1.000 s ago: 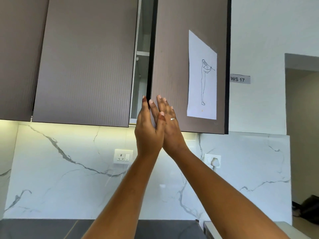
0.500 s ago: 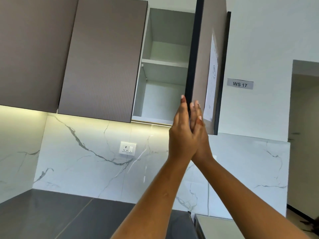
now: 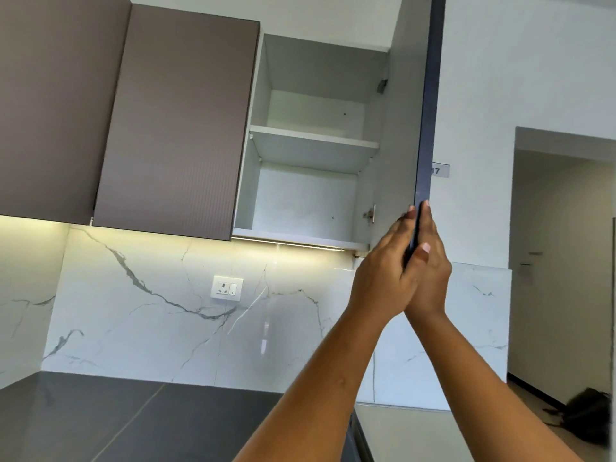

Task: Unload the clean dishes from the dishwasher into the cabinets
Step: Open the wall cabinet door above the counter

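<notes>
Cabinet door [image 3: 428,111] | lower edge pinched between left hand [image 3: 383,278], right hand [image 3: 430,271] fingers

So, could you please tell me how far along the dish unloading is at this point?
Done: the cabinet door is swung wide open. In hand: the left hand and right hand press flat on either side of the door's edge. Left: everything else; both cabinet shelves are bare, and no dishes or dishwasher are in view.
</notes>
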### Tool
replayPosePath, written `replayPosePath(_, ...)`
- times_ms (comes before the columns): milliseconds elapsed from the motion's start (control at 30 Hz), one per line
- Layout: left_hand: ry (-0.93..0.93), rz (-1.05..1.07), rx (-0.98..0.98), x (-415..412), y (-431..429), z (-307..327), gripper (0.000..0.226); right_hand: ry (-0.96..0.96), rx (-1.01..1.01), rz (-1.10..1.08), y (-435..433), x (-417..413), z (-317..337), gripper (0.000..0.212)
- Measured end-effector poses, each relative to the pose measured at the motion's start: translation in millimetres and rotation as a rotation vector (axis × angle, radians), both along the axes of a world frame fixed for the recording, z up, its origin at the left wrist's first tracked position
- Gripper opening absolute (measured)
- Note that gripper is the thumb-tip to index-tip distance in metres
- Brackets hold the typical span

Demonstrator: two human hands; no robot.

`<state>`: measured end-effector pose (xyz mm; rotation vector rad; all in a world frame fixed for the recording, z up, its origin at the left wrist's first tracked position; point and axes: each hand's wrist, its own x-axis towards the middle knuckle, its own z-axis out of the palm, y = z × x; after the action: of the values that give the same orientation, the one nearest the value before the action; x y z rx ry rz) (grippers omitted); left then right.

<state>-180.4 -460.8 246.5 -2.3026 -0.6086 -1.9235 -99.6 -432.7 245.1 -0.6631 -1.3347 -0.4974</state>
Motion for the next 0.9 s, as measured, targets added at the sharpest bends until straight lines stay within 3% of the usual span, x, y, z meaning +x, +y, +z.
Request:
replayPosePath(300, 0.257, -0.086, -0.194, 50, -11, 3, 0.054, 0.149, -0.046, -0.155, -19, 50, -3, 0.063)
replayPosePath(433, 0.270, -0.124, -0.256, 66, -12, 6, 0.052, 0.162, -0.053, -0.293, -18, 65, -5, 0.056)
replayPosePath(900, 0.335, -0.209, -0.387, 92, -11, 17, 0.050, 0.281, -0.071, -0.453, -13, 90, -4, 0.054)
